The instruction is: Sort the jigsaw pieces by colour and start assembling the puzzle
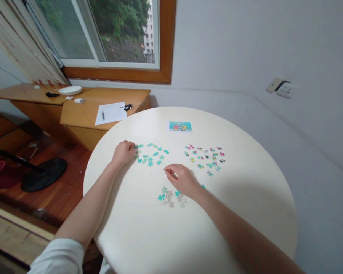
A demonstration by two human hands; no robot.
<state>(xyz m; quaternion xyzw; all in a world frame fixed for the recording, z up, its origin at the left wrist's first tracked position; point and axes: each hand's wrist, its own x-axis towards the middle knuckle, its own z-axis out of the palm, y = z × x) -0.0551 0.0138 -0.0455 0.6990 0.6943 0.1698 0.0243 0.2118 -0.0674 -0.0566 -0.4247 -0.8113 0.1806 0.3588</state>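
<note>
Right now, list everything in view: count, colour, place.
left puzzle pieces: many, teal, table left
right pieces: many, multicoloured, table right
near pieces: many, whitish and teal, middle
card: one, teal, table's far side
table: one, white, centre
window: one, brown frame, upper left
curtain: one, cream, left
desks: two, brown, below window
dish: one, white, desk
small items: several, black and white, desk
paper: one, white, desk
keys: one bunch, dark, paper's edge
wall plates: two, pale, right
stand: one, black, floor
bin: one, red, left
left hand: one, bare, left pieces
right hand: one, bare, middle
</note>
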